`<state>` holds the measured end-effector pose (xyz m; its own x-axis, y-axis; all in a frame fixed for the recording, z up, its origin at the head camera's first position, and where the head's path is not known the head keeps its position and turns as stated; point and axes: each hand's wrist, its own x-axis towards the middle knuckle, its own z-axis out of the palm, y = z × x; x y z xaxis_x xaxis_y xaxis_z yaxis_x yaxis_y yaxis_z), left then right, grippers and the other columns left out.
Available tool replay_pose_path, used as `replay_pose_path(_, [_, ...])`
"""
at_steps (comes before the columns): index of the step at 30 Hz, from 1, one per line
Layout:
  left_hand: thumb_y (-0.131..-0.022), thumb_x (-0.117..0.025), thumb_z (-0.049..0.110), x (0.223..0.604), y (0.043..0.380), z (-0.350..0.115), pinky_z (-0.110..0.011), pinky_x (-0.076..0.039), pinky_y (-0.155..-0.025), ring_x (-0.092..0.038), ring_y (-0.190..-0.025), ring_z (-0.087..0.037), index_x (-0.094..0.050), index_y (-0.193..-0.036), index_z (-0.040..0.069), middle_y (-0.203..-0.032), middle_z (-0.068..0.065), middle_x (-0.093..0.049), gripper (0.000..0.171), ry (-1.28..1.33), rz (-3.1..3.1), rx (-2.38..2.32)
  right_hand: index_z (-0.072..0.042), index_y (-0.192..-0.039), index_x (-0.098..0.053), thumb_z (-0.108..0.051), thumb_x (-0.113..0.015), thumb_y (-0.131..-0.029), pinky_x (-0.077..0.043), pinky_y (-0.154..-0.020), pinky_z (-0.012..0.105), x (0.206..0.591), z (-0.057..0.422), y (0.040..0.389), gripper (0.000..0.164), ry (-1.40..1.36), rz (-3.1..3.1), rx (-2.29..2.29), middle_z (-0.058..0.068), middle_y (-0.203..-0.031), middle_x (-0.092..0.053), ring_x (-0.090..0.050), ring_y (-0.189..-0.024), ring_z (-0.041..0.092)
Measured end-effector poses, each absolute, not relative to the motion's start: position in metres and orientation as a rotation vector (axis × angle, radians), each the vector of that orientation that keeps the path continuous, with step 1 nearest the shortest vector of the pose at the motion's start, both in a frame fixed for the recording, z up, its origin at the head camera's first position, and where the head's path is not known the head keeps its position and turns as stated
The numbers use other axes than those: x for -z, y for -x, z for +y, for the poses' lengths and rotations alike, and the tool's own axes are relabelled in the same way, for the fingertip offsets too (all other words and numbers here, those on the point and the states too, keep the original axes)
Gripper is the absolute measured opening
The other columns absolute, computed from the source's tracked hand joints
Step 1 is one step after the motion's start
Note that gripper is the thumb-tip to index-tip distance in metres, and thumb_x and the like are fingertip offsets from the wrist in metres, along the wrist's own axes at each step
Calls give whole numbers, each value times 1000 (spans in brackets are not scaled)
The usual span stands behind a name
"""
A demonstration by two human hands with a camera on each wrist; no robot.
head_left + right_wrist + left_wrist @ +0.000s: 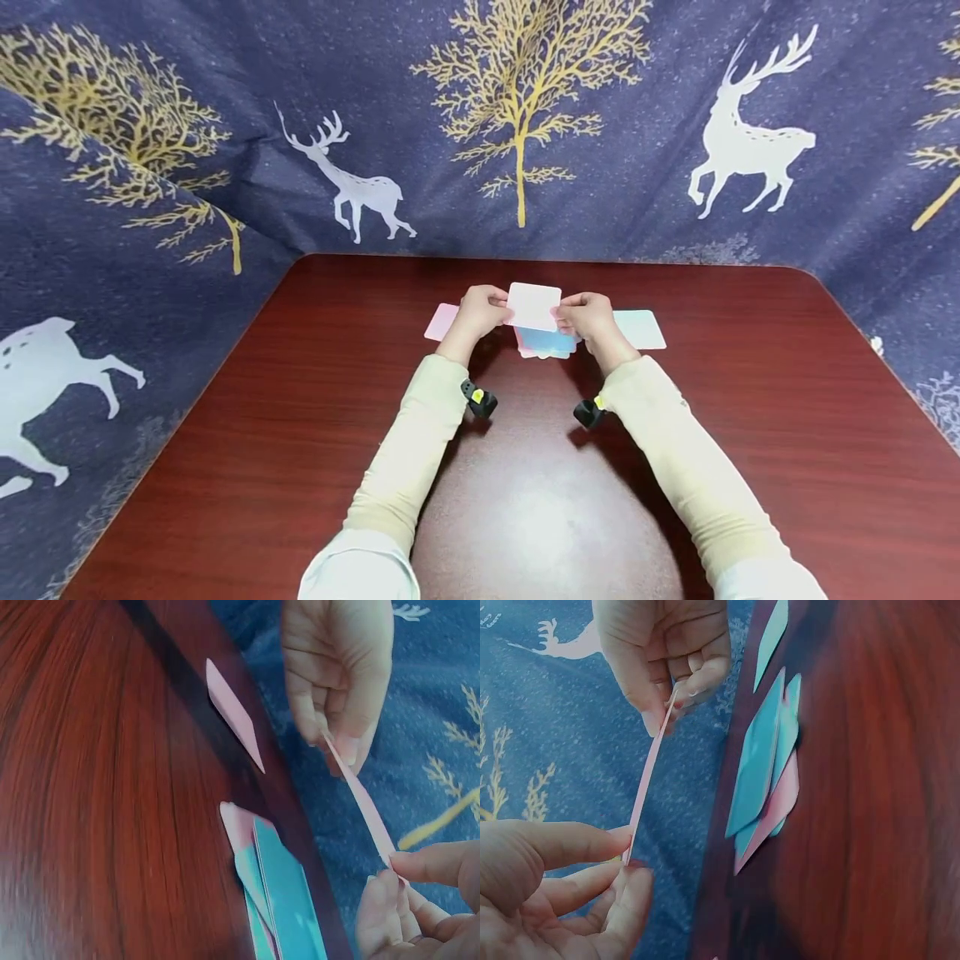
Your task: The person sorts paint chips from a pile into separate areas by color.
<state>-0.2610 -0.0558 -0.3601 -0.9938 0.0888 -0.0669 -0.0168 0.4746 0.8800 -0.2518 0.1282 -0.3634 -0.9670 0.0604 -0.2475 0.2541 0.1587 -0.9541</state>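
Both hands hold one pale pink card (pixel 534 306) up above the table, one at each short side. My left hand (pixel 483 310) pinches its left edge between thumb and fingers; my right hand (pixel 587 317) pinches the right edge. In the left wrist view the pink card (pixel 646 776) appears nearly edge-on between the two hands. Below it lies a loose pile of blue and pink cards (pixel 546 340), partly hidden by the held card. A single pink card (pixel 441 321) lies left of the pile, partly behind the left hand. Right of the pile rests a pale blue-green card (pixel 639 329).
The dark red-brown wooden table (pixel 300 433) has rounded far corners. A blue cloth (pixel 600 200) printed with white deer and yellow trees hangs behind and beside it. Black wrist cameras (pixel 482 403) sit on both sleeves, just above the tabletop.
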Motion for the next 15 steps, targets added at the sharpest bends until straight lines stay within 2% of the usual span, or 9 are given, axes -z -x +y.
replay_pose_path(1, [-82,-66,-1,358,261,-59,-28,-56,-76,-67,-92,-28,-63,-116,-5,-110,-20,-66,34,-53,2614,-1553,5,-103,-54,0,-60,-88,-54,-60,19,362,125,253,17,-321,2262,1917,-3,-68,-59,-59,-55,6])
replay_pose_path(3, [-82,-67,0,356,261,-65,-27,-55,-65,-66,-82,-23,-63,-116,-2,-111,-17,-66,34,-1,2611,-1547,5,-104,-55,0,-63,-87,-55,-60,20,360,117,254,19,-339,2248,1918,-1,-69,-59,-59,-55,6])
replay_pose_path(6, [-83,-66,2,354,262,-76,-32,-50,-55,-55,-62,-19,-64,-115,4,-110,-11,-66,33,96,2574,-1558,5,-102,-55,0,-63,-86,-56,-62,22,358,106,256,19,-327,2251,1905,1,-71,-59,-59,-54,7])
replay_pose_path(8, [-82,-67,5,354,262,-84,-32,-47,-52,-51,-60,-14,-65,-114,7,-109,-8,-66,32,125,2605,-1527,4,-99,-56,0,-62,-86,-56,-62,22,356,98,256,16,-313,2247,1906,-1,-68,-58,-58,-53,6])
replay_pose_path(9, [-82,-67,6,354,262,-87,-34,-51,-56,-54,-60,-17,-66,-113,7,-109,-8,-67,31,129,2606,-1534,3,-97,-56,1,-62,-85,-56,-61,22,356,94,257,14,-302,2239,1913,-1,-67,-58,-58,-52,6])
replay_pose_path(10, [-82,-67,6,354,262,-91,-35,-54,-59,-58,-61,-22,-65,-114,7,-110,-8,-67,31,134,2605,-1542,3,-97,-55,1,-61,-85,-56,-62,23,355,91,257,13,-292,2240,1910,-1,-66,-58,-58,-52,6])
replay_pose_path(12, [-82,-67,6,354,262,-98,-36,-58,-66,-67,-75,-25,-66,-114,5,-111,-11,-68,32,116,2638,-1534,3,-96,-55,2,-61,-85,-57,-62,24,354,83,258,12,-283,2237,1911,-2,-63,-58,-58,-51,5])
replay_pose_path(15, [-82,-66,6,353,262,-108,-39,-58,-71,-69,-88,-31,-65,-115,2,-113,-15,-67,33,106,2673,-1518,4,-97,-56,2,-61,-85,-58,-67,29,353,71,260,13,-264,2249,1899,-2,-61,-59,-58,-51,5])
